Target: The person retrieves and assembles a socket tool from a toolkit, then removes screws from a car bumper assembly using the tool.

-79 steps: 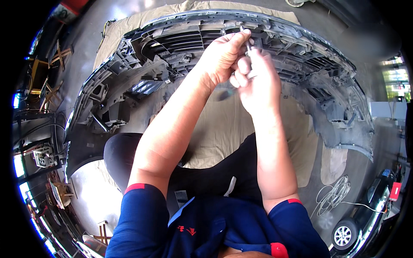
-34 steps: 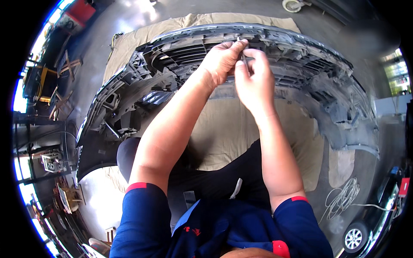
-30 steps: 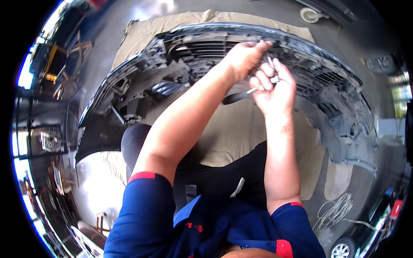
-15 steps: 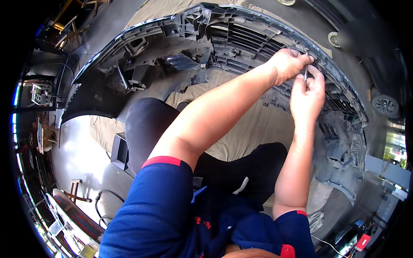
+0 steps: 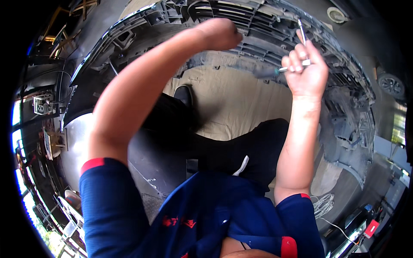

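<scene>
Where the head view looks down, a grey car bumper (image 5: 275, 32) is seen lying inside-up on a beige floor cloth (image 5: 232, 99) before a seated person. The right hand (image 5: 306, 71) is closed around 2 thin metal tools (image 5: 302, 34), raised just clear of the grille. The left hand (image 5: 219, 33) is curled against the grille ribs; whether anything is gripped cannot be told. Clip work along the grille seems underway; next, careful re-seating of a tool tip is called for.

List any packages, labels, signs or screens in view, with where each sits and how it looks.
Red tag or label: far lower right edge, small red rectangle on dark equipment; details too small to tell.
Shirt print: chest of the navy shirt, small red marks.
No packages or screens can be made out.
</scene>
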Tool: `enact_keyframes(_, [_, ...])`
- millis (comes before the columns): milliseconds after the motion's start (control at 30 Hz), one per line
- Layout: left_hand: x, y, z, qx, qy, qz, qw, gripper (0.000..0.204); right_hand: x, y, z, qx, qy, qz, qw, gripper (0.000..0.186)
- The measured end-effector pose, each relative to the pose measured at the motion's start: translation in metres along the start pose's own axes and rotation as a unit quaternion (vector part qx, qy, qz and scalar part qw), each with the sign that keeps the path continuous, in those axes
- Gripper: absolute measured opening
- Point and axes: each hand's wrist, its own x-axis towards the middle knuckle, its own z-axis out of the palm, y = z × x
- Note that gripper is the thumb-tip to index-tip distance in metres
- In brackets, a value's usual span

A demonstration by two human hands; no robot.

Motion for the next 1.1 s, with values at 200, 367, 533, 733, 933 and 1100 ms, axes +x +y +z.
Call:
enact_keyframes(200, [-0.076, -0.024, -0.02, 0.01, 0.021, -0.042, 0.999, 0.043, -0.007, 0.013, 0.019, -0.463, 0.121, -0.135, 0.868, 0.035])
enact_keyframes(367, [-0.067, -0.037, 0.002, -0.023, 0.031, -0.083, 0.996, 0.045, 0.002, 0.006, 0.001, 0.082, -0.056, 0.023, 0.995, 0.032])
enact_keyframes(533, [-0.061, -0.037, 0.02, -0.218, -0.172, -0.188, 0.942, 0.037, 0.007, 0.01, -0.002, -0.05, -0.005, -0.013, 0.999, 0.033])
enact_keyframes(733, [-0.053, -0.056, 0.037, -0.12, -0.269, -0.189, 0.937, 0.036, 0.002, 0.008, 0.001, 0.181, -0.06, 0.049, 0.98, 0.039])
enact_keyframes(933, [-0.035, -0.065, 0.047, -0.073, -0.247, -0.144, 0.956, 0.036, 0.001, 0.023, 0.01, -0.574, 0.127, -0.244, 0.771, 0.042])
enact_keyframes(1100, [-0.026, -0.104, 0.067, 0.018, -0.254, 0.013, 0.967, 0.036, -0.004, 0.013, 0.014, 0.191, -0.034, -0.021, 0.981, 0.046])
